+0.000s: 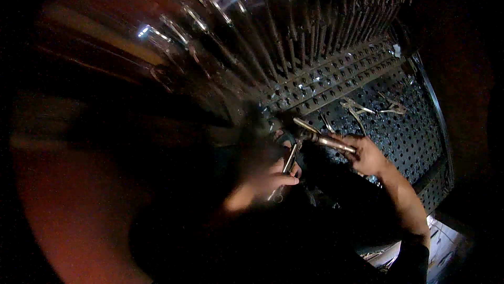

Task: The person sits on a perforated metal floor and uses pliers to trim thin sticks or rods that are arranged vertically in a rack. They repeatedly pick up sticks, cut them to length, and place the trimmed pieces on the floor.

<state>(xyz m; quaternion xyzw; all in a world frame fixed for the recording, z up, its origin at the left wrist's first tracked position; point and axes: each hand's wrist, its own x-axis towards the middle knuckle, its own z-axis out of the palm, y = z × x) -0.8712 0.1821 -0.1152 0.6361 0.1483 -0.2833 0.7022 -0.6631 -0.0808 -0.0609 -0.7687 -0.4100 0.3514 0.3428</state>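
Note:
My right hand [369,157] is closed around the near end of a metal plier-like tool [331,142], whose shiny arms point left toward my other hand. My left hand [279,178] grips a slim, silvery metal handle [290,159], held upright and slightly tilted. A small ring [278,198] shows just below those fingers. The two tools come close to each other; whether they touch is too dark to tell. Beyond my right hand, a pair of locking pliers [357,106] lies on the black perforated plate [420,147], with a similar tool [394,107] beside it.
Long rows of upright metal rods [286,37] with shiny tips rise behind a perforated strip [328,80] with dark pegs. Dark scraps lie scattered over the plate. A brown-red surface [68,205] stands at the left. A pale surface [446,242] shows at lower right.

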